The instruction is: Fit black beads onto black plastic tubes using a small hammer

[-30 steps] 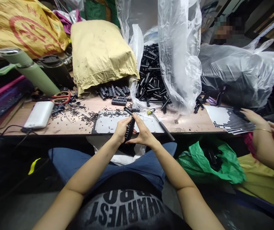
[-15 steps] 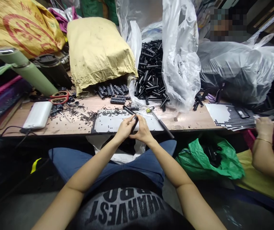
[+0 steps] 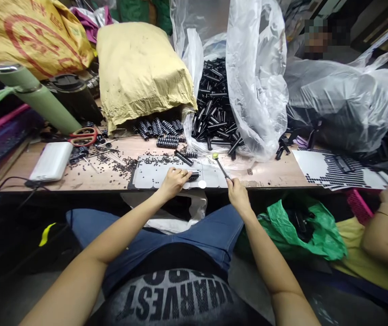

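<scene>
My left hand (image 3: 175, 182) pinches a short black cylindrical piece (image 3: 194, 175) over a flat white plate (image 3: 148, 178), its long axis roughly left to right, free end towards my right hand (image 3: 238, 194). That hand, the farther one, is wrapped around a slim dark-handled hammer with a yellow-green head (image 3: 221, 168), which slants away leftward, its head beyond the piece. My fingers hide the piece's left end; I cannot tell whether it touches the plate.
</scene>
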Demonstrator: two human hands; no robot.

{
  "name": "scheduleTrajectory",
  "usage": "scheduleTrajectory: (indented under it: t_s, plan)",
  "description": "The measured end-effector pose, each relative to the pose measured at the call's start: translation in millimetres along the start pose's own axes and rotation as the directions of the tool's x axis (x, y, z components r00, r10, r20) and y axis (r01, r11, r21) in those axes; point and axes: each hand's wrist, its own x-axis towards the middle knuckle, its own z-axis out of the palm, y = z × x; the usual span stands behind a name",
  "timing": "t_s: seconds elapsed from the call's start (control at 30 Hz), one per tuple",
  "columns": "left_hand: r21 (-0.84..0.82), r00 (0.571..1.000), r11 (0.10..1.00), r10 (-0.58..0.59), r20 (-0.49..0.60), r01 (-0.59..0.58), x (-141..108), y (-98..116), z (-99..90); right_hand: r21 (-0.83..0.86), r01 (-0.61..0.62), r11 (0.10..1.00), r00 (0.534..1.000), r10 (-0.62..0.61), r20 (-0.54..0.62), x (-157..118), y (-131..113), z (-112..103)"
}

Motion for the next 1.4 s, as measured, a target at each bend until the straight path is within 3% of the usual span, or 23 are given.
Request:
scheduleTrajectory:
  t_s: [0.1, 0.27, 0.4, 0.47, 0.6, 0.67, 0.73, 0.83, 0.9, 1.0, 1.1, 1.13, 1.2, 1.27, 1.33, 1.4]
  plan:
    - [-0.005, 0.999, 0.999, -0.035, -0.026, 0.035, 0, 1, 1.5, 0.155, 0.089, 0.984, 0.996, -0.088, -0.01, -33, -9, 5]
    - [-0.001, 0.996, 0.996, -0.089, 0.016, 0.089, 2, 15, 1.8, 0.088, 0.083, 0.993, 0.986, -0.095, 0.14, -57, -23, -1]
    - [0.041, 0.992, 0.992, -0.124, 0.028, 0.123, 4, 38, 5.1, 0.286, 0.184, 0.94, 0.983, -0.17, -0.075, -59, -46, -20]
    - [0.045, 0.99, 0.991, -0.13, 0.045, 0.128, 3, 46, 9.2, 0.309, 0.253, 0.917, 0.967, -0.237, -0.089, -61, -63, -19]
    - [0.004, 0.995, 0.996, -0.086, 0.043, 0.086, 0, 44, 17.6, 0.157, 0.312, 0.937, 0.907, -0.343, 0.245, -64, -88, 0]
    - [-0.02, 0.998, 0.997, -0.068, 0.002, 0.068, 3, 39, 18.4, 0.164, 0.314, 0.935, 0.879, -0.351, 0.323, -63, -89, 4]
    - [-0.046, 0.995, 0.995, -0.093, -0.02, 0.092, 10, 35, 16.1, 0.199, 0.29, 0.936, 0.904, -0.336, 0.263, -57, -82, 0]
    - [-0.101, 0.986, 0.981, -0.165, -0.019, 0.163, 13, 40, 10.9, 0.146, 0.183, 0.972, 0.973, -0.2, 0.113, -32, -60, -12]
    - [-0.158, 0.997, 0.985, -0.078, -0.026, 0.073, -1, 49, 10.9, 0.132, 0.114, 0.985, 0.99, -0.123, 0.068, -10, -42, -15]
    - [-0.219, 0.996, 0.972, 0.083, -0.021, -0.086, -48, 61, 18.9, 0.155, 0.127, 0.98, 0.991, -0.118, -0.068, 8, -23, -9]
    - [-0.258, 0.987, 0.966, 0.072, 0.145, -0.033, -110, 57, 32.1, 0.151, 0.29, 0.945, 0.929, -0.239, -0.284, -14, -24, 12]
    - [-0.274, 0.966, 0.962, 0.08, 0.247, -0.01, -128, 53, 36.7, 0.161, 0.347, 0.924, 0.918, -0.3, -0.258, -30, -28, 21]
    - [-0.274, 0.893, 0.961, 0.083, 0.442, 0.046, -156, 44, 45.5, 0.208, 0.438, 0.875, 0.896, -0.445, -0.013, -65, -41, 44]
    - [-0.25, 0.839, 0.965, 0.067, 0.54, 0.084, -169, 39, 52.9, 0.224, 0.508, 0.832, 0.766, -0.555, 0.324, -97, -56, 70]
    - [-0.231, 0.841, 0.968, 0.044, 0.54, 0.098, -170, 38, 57.9, 0.187, 0.511, 0.839, 0.686, -0.529, 0.5, -117, -70, 97]
    - [-0.218, 0.867, 0.97, 0.014, 0.498, 0.109, -164, 40, 59.7, 0.115, 0.52, 0.847, 0.661, -0.484, 0.574, -126, -81, 117]
